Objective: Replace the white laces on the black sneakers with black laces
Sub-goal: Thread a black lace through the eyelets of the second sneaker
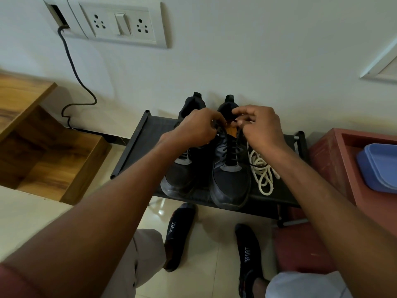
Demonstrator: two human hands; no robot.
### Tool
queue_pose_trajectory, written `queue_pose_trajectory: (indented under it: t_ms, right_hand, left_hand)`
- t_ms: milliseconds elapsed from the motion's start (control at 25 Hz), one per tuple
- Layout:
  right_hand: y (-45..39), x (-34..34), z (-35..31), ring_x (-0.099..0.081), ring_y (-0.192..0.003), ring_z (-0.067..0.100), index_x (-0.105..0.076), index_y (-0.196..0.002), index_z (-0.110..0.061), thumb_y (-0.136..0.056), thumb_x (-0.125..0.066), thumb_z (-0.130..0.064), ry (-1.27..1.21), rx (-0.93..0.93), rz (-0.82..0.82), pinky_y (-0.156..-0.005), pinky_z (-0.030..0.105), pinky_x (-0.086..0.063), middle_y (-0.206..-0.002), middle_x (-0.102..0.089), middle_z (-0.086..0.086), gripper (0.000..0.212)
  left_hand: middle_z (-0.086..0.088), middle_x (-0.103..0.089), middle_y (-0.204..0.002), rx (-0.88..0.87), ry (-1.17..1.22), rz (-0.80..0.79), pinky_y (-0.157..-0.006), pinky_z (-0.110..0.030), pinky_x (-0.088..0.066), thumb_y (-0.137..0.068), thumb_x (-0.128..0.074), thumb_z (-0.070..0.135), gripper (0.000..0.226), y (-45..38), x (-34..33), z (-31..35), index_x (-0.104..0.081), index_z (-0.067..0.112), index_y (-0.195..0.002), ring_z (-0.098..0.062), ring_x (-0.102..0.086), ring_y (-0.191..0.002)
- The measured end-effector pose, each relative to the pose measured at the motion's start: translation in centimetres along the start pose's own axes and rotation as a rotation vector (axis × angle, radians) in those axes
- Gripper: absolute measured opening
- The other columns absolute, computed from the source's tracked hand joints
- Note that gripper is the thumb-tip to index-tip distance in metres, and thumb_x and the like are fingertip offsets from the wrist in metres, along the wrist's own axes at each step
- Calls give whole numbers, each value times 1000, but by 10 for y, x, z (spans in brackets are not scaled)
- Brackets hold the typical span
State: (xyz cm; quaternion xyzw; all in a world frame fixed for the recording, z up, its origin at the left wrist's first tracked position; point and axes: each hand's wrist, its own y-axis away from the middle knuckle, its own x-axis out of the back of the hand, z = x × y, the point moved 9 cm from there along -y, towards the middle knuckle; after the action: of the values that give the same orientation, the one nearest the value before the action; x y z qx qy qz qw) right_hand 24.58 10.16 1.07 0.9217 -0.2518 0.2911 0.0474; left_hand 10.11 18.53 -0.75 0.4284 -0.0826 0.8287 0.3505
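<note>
Against a pale wall with a switch plate [122,23], a low black rack [137,145] carries two black sneakers side by side, toes pointing toward the person. Both hands meet over the collar of the right-hand sneaker [231,179], which is threaded with a black lace [233,150]. The left hand [193,130] pinches one lace end with curled fingers; the right hand [260,127] pinches the other end, fingers bent, knuckles up. Both forearms reach forward and converge. The left-hand sneaker [182,175] sits partly under the left wrist. White laces [263,171] lie heaped on the rack just beside the right-hand sneaker, below the right wrist.
</note>
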Motion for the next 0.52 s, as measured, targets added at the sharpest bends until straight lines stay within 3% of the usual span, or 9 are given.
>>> queue_pose_trajectory:
  t_ms: [80,200,360,440,520]
  right_hand:
    - [2,-7,1,-73,-88,1,-81,-109,-24,-97,-62,1,82,19,-53,-86,23,-59,-95,-78,-7,34]
    - [5,-11,-3,-71,-87,7,-82,-104,-28,-95,-75,-15,204,76,-76,-79,24,-55,-95,-78,-7,18]
    - [6,-13,-6,-66,-81,12,-80,-95,-31,-92,-79,-26,359,172,-16,-62,22,-44,-93,-72,-8,5]
    - [6,-14,-3,-60,-81,14,-78,-93,-30,-93,-79,-27,400,182,29,-59,21,-36,-98,-62,-6,2]
    - [5,-13,4,-58,-83,15,-79,-92,-31,-92,-79,-29,398,140,57,-62,25,-39,-102,-56,-3,1]
  left_hand:
    - [-10,-75,-83,35,56,-15,-72,-51,-63,-86,-50,-5,50,-1,-3,-6,-75,29,-113,-27,-74,-72]
    - [-13,-76,-82,72,116,-26,-73,-52,-64,-85,-51,-6,51,-2,-4,-11,-75,31,-109,-32,-75,-75]
    - [-19,-75,-87,93,173,-51,-76,-50,-65,-88,-54,-8,48,-1,-6,-14,-74,26,-115,-36,-75,-81]
    - [-21,-74,-91,105,193,-56,-77,-51,-64,-88,-54,-10,48,0,-6,-14,-74,23,-117,-39,-75,-84]
    - [-21,-73,-93,118,206,-63,-78,-51,-64,-89,-54,-11,49,1,-7,-15,-73,22,-119,-41,-74,-88]
